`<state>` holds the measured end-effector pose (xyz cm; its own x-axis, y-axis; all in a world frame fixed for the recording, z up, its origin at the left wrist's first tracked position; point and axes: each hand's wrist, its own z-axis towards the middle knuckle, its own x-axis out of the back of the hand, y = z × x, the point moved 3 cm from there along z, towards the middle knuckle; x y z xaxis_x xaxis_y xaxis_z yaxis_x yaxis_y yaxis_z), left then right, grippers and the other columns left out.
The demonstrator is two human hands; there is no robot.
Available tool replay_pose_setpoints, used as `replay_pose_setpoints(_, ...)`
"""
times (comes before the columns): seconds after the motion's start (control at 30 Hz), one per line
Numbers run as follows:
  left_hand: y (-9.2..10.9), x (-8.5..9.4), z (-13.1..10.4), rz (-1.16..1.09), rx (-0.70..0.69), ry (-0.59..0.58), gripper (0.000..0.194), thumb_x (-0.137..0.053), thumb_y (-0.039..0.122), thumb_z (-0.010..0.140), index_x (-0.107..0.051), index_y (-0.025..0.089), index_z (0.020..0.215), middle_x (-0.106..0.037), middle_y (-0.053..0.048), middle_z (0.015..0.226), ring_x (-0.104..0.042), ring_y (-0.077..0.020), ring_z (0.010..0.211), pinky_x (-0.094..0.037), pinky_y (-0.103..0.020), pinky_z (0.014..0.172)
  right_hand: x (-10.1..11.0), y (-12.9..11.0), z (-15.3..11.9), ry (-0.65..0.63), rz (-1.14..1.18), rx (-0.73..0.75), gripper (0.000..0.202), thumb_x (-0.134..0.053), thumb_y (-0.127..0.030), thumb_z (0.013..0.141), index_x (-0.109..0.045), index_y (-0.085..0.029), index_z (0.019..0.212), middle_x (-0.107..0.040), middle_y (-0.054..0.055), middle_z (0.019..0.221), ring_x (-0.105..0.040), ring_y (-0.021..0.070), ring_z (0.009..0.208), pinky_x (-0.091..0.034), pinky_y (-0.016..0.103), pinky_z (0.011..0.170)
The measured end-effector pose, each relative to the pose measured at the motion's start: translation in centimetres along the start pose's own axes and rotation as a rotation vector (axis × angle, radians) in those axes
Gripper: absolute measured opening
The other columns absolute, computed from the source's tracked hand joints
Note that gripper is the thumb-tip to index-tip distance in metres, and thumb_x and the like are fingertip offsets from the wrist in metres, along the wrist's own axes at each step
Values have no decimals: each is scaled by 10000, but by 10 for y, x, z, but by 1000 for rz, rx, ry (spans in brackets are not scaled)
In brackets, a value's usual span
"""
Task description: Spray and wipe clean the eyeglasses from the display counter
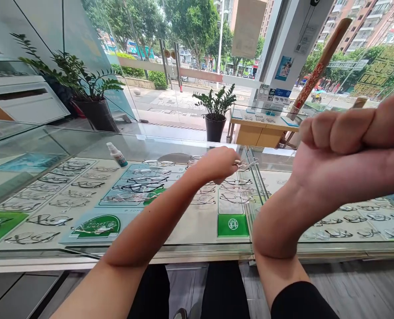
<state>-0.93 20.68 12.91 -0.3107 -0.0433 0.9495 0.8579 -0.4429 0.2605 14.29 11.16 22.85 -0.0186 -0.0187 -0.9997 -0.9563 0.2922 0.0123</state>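
Observation:
My left hand (222, 164) reaches forward over the glass-topped display case, its fingers closed. A pair of thin, clear-looking eyeglasses (249, 164) sticks out to the right from its fingertips, above the seam between two cases. Much nearer the camera, my right hand (346, 137) is raised at the right with its fingers curled into a fist. Anything inside that fist is hidden. Beneath the left hand and forearm, rows of eyeglasses (235, 198) lie inside the case, and the forearm covers some of them.
A spray bottle (116, 155) stands towards the back left of the glass counter. A green card (233, 225) lies inside the case's front. Beyond are potted plants (215, 108), a wooden display table (260, 133), and large windows facing a street.

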Motion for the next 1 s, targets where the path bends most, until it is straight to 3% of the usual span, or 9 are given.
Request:
replay_pose_setpoints(0.03,-9,12,-10,-105,16,28,381,-614,164,889,-897,202,1141,-831,-81,944,-719,-216,827,-512,-327,789,-7,-2,-2,-287,-252,136,693,-239,-316,1123,-68,-231,457,-707,17,736,-681,65,797,-309,401,628)
replay_pose_setpoints(0.1,-33,28,-28,-321,67,74,412,-595,215,883,-903,192,1156,-767,-44,771,-617,-171,674,-464,-307,693,-14,7,-7,-864,-620,289,643,-561,-111,1031,-234,-209,486,-252,-88,480,-247,-9,407,-123,341,488)
replay_pose_setpoints(0.2,-78,34,-51,-586,123,93,429,-638,295,847,-909,181,1160,-540,11,542,-420,-135,541,-348,-289,556,0,38,10,-1150,-837,333,676,-764,-333,1003,-293,-231,530,-151,-95,530,-148,46,453,-108,323,482)
replay_pose_setpoints(0.4,-150,10,-70,-870,207,195,487,-697,331,791,-878,163,1211,-412,59,554,-316,-111,540,-269,-255,509,87,126,86,-984,-1364,43,679,-744,-556,956,-316,-261,519,-235,-78,512,-190,77,487,-143,315,507)
replay_pose_setpoints(0.5,-165,-7,-71,-963,215,293,536,-703,336,783,-851,121,1251,-414,68,580,-334,-101,568,-275,-230,529,147,140,104,-803,-1503,-56,638,-676,-540,941,-298,-274,501,-236,-75,487,-190,90,495,-163,327,522)
replay_pose_setpoints(0.6,-166,-24,-72,-1037,224,388,633,-691,365,803,-801,109,1371,-387,86,579,-297,-94,550,-253,-222,522,185,140,106,-775,-1590,50,561,-663,-516,919,-324,-268,547,-288,-71,533,-260,108,554,-250,314,566)
replay_pose_setpoints(0.77,-152,-41,-79,-969,213,440,592,-680,390,837,-816,156,1364,-590,15,657,-513,-140,635,-414,-240,594,202,147,100,-811,-1649,208,388,-654,-592,957,-685,-220,852,-348,-96,573,-336,126,570,-280,299,603)
replay_pose_setpoints(0.9,-140,-41,-79,-924,121,456,440,-720,397,830,-876,215,1198,-814,-84,990,-719,-271,1122,-572,-363,976,205,149,98,-830,-1665,272,401,-645,-589,1002,-753,-205,963,-314,-98,586,-332,129,563,-280,308,616)
replay_pose_setpoints(1.0,-137,-41,-80,-916,90,471,338,-740,390,856,-884,230,1116,-820,-77,1021,-732,-252,1082,-559,-372,1015,206,146,99,-835,-1627,258,387,-648,-564,1012,-770,-199,962,-336,-85,601,-345,135,583,-300,316,630)
